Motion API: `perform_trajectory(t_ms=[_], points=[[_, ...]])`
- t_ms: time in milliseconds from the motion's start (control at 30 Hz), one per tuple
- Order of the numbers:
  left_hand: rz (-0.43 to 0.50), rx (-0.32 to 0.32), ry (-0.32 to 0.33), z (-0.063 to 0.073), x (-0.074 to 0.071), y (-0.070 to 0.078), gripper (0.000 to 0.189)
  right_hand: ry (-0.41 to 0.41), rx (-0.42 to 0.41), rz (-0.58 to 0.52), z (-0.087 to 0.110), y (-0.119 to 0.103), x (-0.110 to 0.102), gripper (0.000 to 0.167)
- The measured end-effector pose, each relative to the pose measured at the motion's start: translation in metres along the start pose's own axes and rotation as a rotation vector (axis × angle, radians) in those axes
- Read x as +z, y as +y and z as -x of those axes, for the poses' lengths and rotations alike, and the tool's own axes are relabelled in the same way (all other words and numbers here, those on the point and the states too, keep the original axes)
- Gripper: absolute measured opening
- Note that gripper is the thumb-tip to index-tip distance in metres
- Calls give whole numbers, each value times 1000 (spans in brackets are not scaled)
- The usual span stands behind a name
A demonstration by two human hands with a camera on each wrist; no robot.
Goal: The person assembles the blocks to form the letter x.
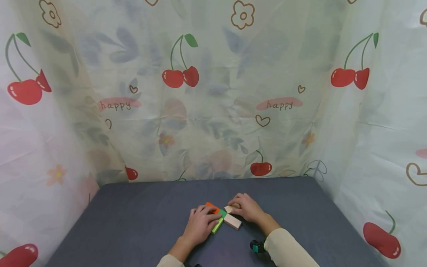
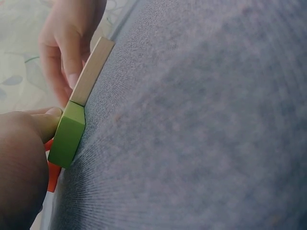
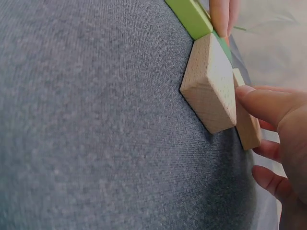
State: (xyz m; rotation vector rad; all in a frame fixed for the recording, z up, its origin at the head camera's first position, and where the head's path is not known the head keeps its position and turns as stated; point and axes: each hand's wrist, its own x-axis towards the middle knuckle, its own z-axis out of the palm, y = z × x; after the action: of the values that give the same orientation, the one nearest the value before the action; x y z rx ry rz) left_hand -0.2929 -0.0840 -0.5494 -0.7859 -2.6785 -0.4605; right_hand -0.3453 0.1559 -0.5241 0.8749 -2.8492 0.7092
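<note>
Toy blocks lie together on the dark cloth. My left hand (image 1: 200,224) rests over an orange block (image 1: 212,207), a dark green block (image 1: 222,213) and a light green block (image 1: 217,226), its fingers stretched across them. In the left wrist view its thumb touches the top of the light green block (image 2: 68,136). To the right, my right hand (image 1: 247,208) pinches a plain wooden block (image 3: 248,125) between thumb and fingers, low at the cloth. A second plain wooden block (image 1: 232,221) lies against the green ones, nearer to me.
A dark grey cloth (image 1: 143,218) covers the table. Behind and at both sides hangs a printed curtain (image 1: 213,122) with cherries and flowers. A black wrist device (image 1: 257,246) sits by my right sleeve (image 1: 288,246).
</note>
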Motion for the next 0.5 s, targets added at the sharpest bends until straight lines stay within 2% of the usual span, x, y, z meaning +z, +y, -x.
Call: perform_trajectory(t_ms=[200,500], points=[[-6,1,5,0,0,0,27,25,19,-94,-3,1,4,22],[-12,-2,9,0,0,1,27,63,20,-155,-6,1,9,23]])
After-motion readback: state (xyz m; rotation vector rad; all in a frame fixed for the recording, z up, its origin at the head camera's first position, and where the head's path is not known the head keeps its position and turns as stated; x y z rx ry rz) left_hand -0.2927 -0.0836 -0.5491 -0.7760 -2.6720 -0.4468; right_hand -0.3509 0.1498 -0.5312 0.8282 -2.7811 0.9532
